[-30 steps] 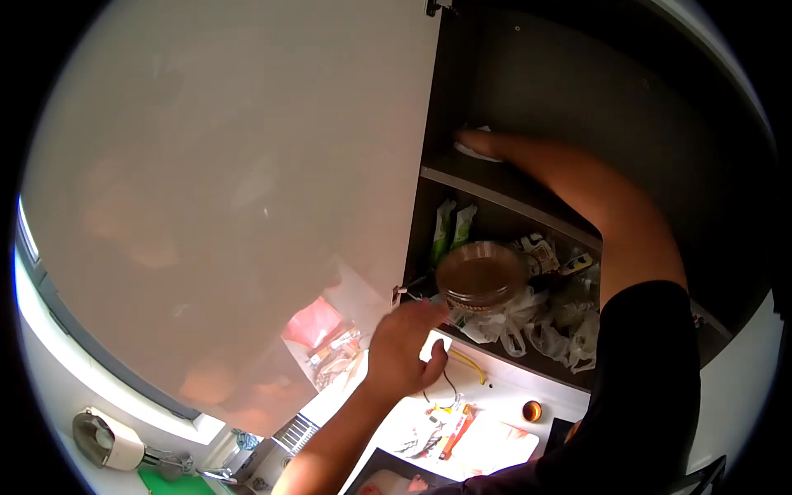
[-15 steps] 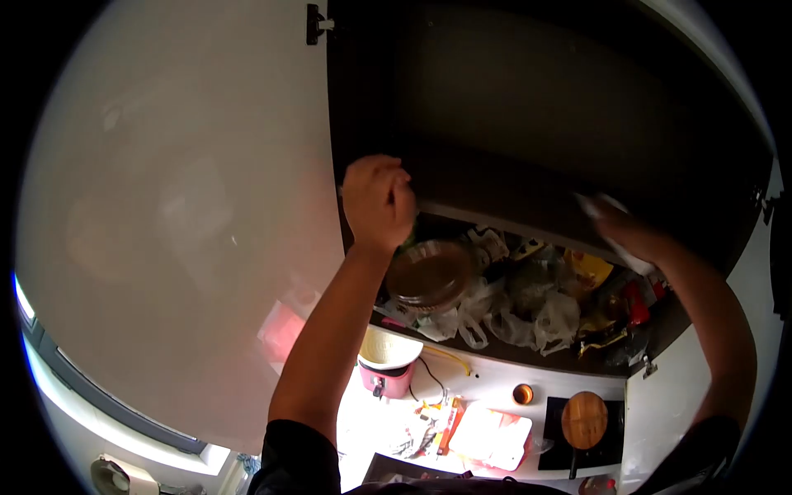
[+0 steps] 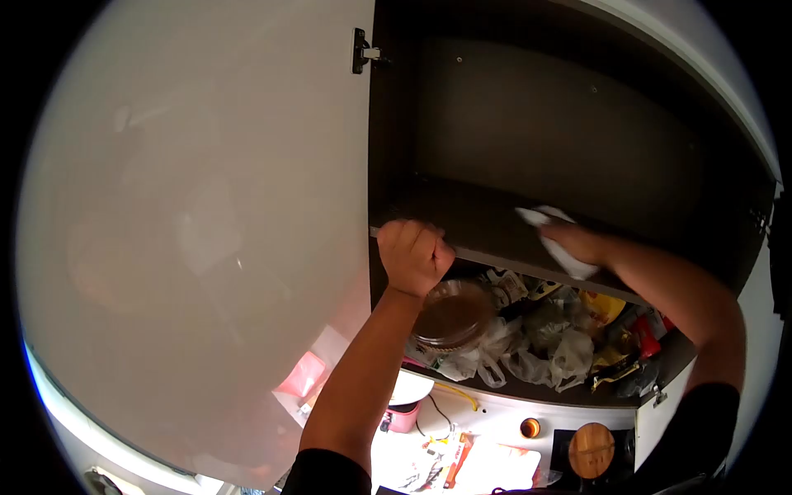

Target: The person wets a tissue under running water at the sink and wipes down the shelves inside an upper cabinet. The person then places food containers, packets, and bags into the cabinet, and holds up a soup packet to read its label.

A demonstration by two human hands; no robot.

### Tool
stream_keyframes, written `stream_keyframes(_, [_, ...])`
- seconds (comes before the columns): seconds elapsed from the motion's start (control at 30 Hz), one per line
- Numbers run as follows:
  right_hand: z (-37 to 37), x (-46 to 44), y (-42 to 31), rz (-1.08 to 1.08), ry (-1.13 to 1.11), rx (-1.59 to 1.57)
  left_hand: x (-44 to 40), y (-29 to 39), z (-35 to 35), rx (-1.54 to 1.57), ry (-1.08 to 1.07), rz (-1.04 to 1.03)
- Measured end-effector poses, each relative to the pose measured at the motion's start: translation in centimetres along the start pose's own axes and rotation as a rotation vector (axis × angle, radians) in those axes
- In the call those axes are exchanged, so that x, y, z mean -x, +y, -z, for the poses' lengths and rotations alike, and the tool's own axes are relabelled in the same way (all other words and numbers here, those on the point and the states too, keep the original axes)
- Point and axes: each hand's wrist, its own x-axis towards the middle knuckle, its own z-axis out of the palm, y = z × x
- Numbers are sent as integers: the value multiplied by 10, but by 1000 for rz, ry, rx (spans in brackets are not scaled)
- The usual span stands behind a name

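My left hand [image 3: 412,257] is closed in a fist over the front edge of the cabinet shelf [image 3: 470,206], near its left end. Under my right hand [image 3: 575,241] is a white cloth [image 3: 569,260], pressed against the dark shelf board right of the middle. Parts of the cloth stick out past my fingers on both sides. Just below my left hand, in the lower compartment, sits a round clear dish [image 3: 452,318]. Beside it are several crumpled plastic bags [image 3: 569,359] and a yellow packet [image 3: 602,307].
A large white cabinet door [image 3: 206,206] stands open on the left, with its hinge [image 3: 360,51] showing. Below, the counter holds a pink appliance [image 3: 404,418], a small amber cup [image 3: 530,427] and a round wooden board or lid [image 3: 591,450] on a black hob.
My right hand has moved left along the shelf with the cloth. The view has shifted, so the cabinet appears lower and further right. My left hand stays at the shelf edge.
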Motion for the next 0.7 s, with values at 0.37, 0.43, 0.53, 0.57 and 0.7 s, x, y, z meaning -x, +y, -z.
stream_keyframes(0.37, [73, -154, -234, 728, 1000, -1646, 1, -7, 3, -25, -14, -22])
stream_keyframes(0.43, [98, -178, -206, 1094, 1266, -921, 1, -8, 2, -30, 32, -38])
stream_keyframes(0.53, [100, -193, -191, 1155, 1548, 365, 5, -8, 3, -31, 36, -40])
stream_keyframes(0.57, [104, -190, -190, 1224, 1361, 746, 8, -9, 3, -6, 28, -42])
stream_keyframes(0.7, [124, -242, -188, 535, 1291, 1048, 5, -11, 5, -2, 27, -67])
